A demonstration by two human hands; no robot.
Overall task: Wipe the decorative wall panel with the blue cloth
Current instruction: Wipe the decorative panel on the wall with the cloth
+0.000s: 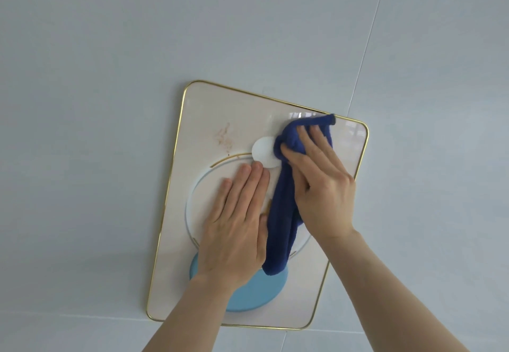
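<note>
The decorative wall panel [209,115] is a cream rectangle with a thin gold rim, hanging tilted on the wall. It carries a small white disc [263,151], a large pale ring and a light blue disc [256,291] low down. My right hand [319,183] presses the dark blue cloth [281,227] against the panel's upper right part, fingers spread over the bunched top; the rest of the cloth hangs down. My left hand [237,222] lies flat on the panel's middle, fingers together, holding nothing. A brownish smudge [224,137] marks the upper left of the panel.
Pale grey wall tiles [110,49] surround the panel, with a thin joint line [366,62] running diagonally at the right and another along the bottom.
</note>
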